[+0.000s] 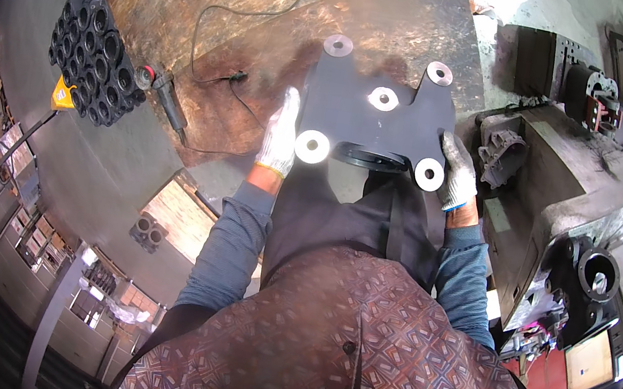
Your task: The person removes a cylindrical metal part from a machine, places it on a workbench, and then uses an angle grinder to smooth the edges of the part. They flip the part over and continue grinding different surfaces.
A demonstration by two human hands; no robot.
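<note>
A large dark grey metal casting is held in front of my body, above the near edge of the worn brown work table. Several bright, round machined bosses with holes stand out on its upper face, and a round opening shows at its near edge. My left hand, in a white knit glove, presses against its left side with the fingers pointing away from me. On the opposite side, my right hand, gloved too, grips the right edge. The undersides of the casting and the right fingertips are partly hidden.
An angle grinder lies at the table's left edge, with a black cord looping across the top. Stacked black tubular castings stand on the floor to the left. At right is a big grey metal block with a rough casting beside it.
</note>
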